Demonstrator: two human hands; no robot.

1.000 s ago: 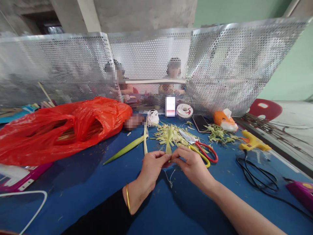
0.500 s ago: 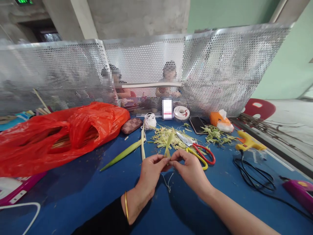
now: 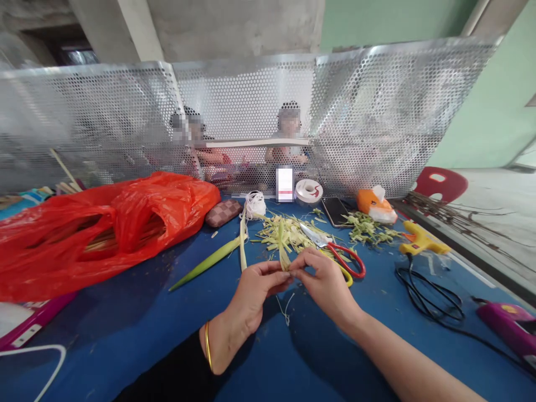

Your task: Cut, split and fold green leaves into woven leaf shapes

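A pale green husk-like leaf piece (image 3: 283,252) stands upright at my fingertips, its pointed tip upward. My left hand (image 3: 256,291) pinches its lower end between thumb and fingers. From the other side my right hand (image 3: 325,283) is closed on the same base, fingertips against those of the left. A fine white thread (image 3: 287,310) dangles or lies just below the hands; which one I cannot tell. Scissors (image 3: 345,260) with one red and one yellow handle loop lie beside my right hand. Left of the hands are a long green leaf (image 3: 207,263) and a pale stalk (image 3: 243,240).
Cut leaf scraps (image 3: 288,231) cover the blue table (image 3: 159,335) ahead. Behind them are white string (image 3: 254,205), a ribbon roll (image 3: 309,191) and a phone (image 3: 335,212). A red plastic bag (image 3: 184,201) lies left, a corded yellow glue gun (image 3: 425,239) right. A perforated screen (image 3: 247,89) stands beyond.
The leaf piece has turned in my fingers, its tip now leaning slightly left and showing more of its folds. Both hands keep their pinch. The whole view has shifted a little.
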